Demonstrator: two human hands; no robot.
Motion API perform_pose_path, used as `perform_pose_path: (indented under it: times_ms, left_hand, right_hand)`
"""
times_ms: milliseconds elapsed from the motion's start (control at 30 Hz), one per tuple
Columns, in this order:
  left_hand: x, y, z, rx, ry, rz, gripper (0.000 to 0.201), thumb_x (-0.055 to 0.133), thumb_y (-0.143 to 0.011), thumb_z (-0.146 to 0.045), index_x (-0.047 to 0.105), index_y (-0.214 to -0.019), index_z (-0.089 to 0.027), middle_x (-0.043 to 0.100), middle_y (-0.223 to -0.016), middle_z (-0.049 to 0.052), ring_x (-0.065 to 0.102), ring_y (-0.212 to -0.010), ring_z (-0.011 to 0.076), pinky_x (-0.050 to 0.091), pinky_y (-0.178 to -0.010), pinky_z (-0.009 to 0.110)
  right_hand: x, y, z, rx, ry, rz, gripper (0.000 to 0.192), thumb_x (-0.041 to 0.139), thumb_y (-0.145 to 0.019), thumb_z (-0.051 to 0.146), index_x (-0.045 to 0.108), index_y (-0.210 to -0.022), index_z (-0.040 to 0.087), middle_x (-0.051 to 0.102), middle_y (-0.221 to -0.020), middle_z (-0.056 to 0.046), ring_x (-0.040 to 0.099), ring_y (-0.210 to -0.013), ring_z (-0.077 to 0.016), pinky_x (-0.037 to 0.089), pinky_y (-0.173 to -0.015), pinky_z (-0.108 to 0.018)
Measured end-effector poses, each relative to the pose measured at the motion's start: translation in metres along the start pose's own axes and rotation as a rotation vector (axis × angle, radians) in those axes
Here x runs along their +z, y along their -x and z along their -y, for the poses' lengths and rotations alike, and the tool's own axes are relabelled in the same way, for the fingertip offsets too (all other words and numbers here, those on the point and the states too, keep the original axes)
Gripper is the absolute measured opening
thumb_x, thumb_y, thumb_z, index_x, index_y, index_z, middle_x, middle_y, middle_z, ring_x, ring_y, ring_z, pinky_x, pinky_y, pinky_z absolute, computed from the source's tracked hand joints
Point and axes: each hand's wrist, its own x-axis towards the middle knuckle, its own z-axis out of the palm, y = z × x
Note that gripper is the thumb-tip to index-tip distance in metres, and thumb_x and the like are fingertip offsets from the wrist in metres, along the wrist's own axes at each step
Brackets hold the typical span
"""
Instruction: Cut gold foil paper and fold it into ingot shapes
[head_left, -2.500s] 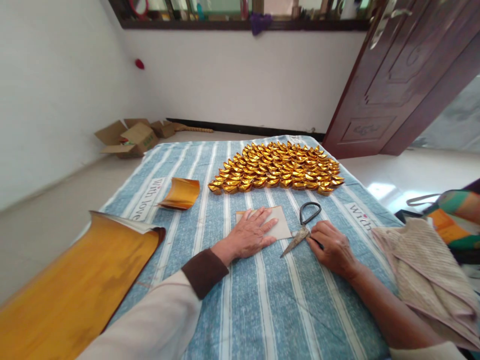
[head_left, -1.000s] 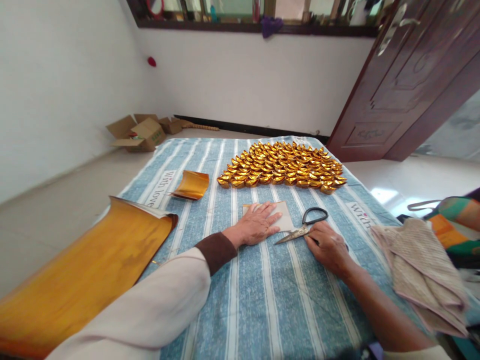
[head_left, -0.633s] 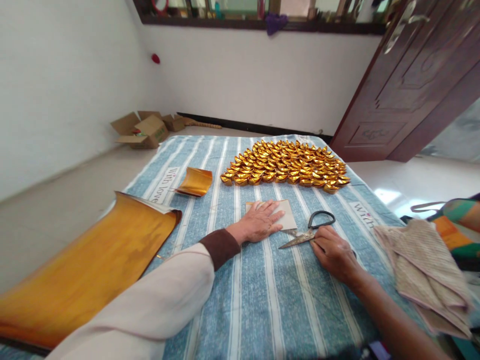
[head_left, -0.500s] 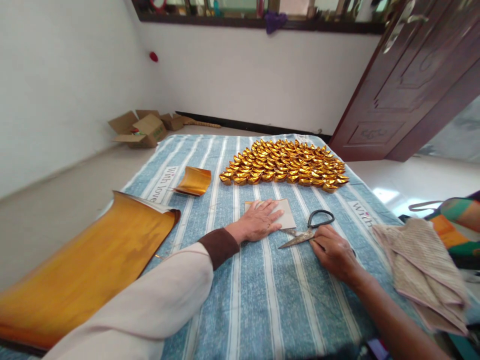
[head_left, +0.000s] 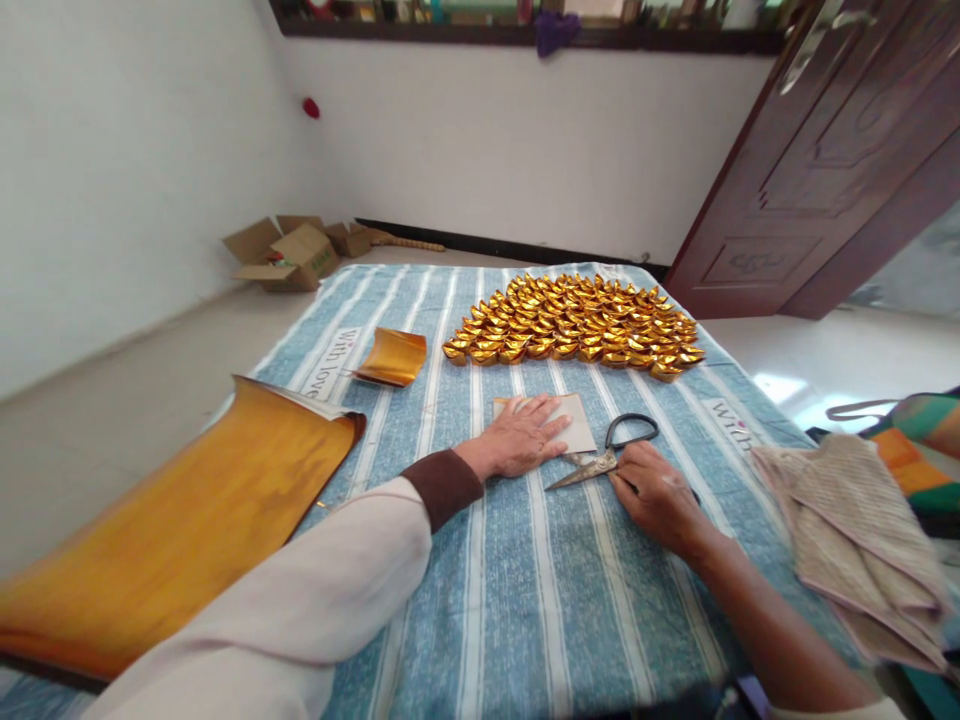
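Scissors (head_left: 604, 464) were grasped in the right hand (head_left: 658, 495); a pale sheet (head_left: 581, 425) lay beneath the left hand (head_left: 523, 437).
The right grip enclosed the lower handle, the parted blades pointing left at the sheet's near edge. The left grip was released, its fingers spread flat over the sheet on the cloth-covered worktop (head_left: 506, 590). Beyond stood rows of folded gold pieces (head_left: 574, 325); farther left lay small gold sheets (head_left: 391, 357) and large gold sheets (head_left: 195, 520), and at right a beige towel (head_left: 855, 530).
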Motion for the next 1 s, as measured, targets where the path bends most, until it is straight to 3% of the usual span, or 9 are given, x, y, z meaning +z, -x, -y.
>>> perform_pose_path:
  times_ms: [233,400,633,1000]
  left_hand:
    - [-0.008,-0.003,0.008,0.021,0.018,0.050,0.054,0.026,-0.098,-0.047,0.030,-0.147,-0.026,0.016,-0.158,0.008,0.014,-0.144,0.0282,0.013,-0.110,0.053]
    - [-0.018,-0.003,0.021,0.133,-0.003,0.047,0.052,0.030,-0.096,-0.043,0.033,-0.146,-0.029,0.023,-0.157,0.002,0.026,-0.141,0.0253,0.022,-0.107,0.045]
    - [-0.012,0.001,0.025,0.141,0.012,0.030,0.052,0.025,-0.098,-0.043,0.028,-0.148,-0.028,0.020,-0.157,0.001,0.018,-0.144,0.0238,0.007,-0.111,0.052]
    - [-0.012,-0.002,0.026,0.124,0.027,0.064,0.054,0.025,-0.099,-0.046,0.030,-0.148,-0.025,0.013,-0.159,0.007,0.010,-0.145,0.0251,0.007,-0.112,0.056]
  right_hand:
    - [-0.002,0.006,0.002,-0.001,0.005,-0.016,0.030,0.048,-0.089,0.013,0.053,-0.060,0.021,0.053,-0.068,-0.004,0.051,-0.075,-0.0183,0.045,-0.069,-0.031]
    - [-0.002,0.005,0.002,0.007,-0.003,-0.022,0.028,0.049,-0.089,0.013,0.054,-0.062,0.021,0.053,-0.068,-0.004,0.051,-0.074,-0.0182,0.045,-0.069,-0.031]
    - [-0.001,0.005,0.001,0.012,-0.027,-0.024,0.027,0.050,-0.088,0.014,0.053,-0.062,0.021,0.054,-0.068,-0.004,0.051,-0.074,-0.0181,0.044,-0.069,-0.032]
    - [0.008,-0.007,0.008,0.038,0.005,-0.004,0.028,0.051,-0.088,0.015,0.055,-0.061,0.020,0.054,-0.068,-0.004,0.052,-0.074,-0.0183,0.043,-0.069,-0.031]
